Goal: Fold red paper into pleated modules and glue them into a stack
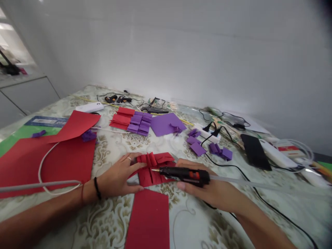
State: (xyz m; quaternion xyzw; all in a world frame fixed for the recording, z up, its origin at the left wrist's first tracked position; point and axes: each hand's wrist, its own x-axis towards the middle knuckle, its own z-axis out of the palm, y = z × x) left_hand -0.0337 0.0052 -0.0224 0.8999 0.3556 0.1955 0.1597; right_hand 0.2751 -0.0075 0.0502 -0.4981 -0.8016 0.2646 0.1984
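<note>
My left hand [118,178] lies on the table with its fingers spread, pressing on the left edge of a folded red paper piece [153,167]. My right hand [204,190] grips a black hot glue gun [185,174] with an orange trigger; its metal tip points left over the folded red paper. A clear glue stick [233,180] sticks out of the gun's back. A flat red sheet [149,219] lies just in front of both hands.
Large red sheets [38,159] and a grey cable [44,185] lie at left. Folded red and purple pieces [135,121], a purple sheet [166,123], purple scraps [207,147], a power strip [207,133], a black phone [255,152] and black cords lie behind.
</note>
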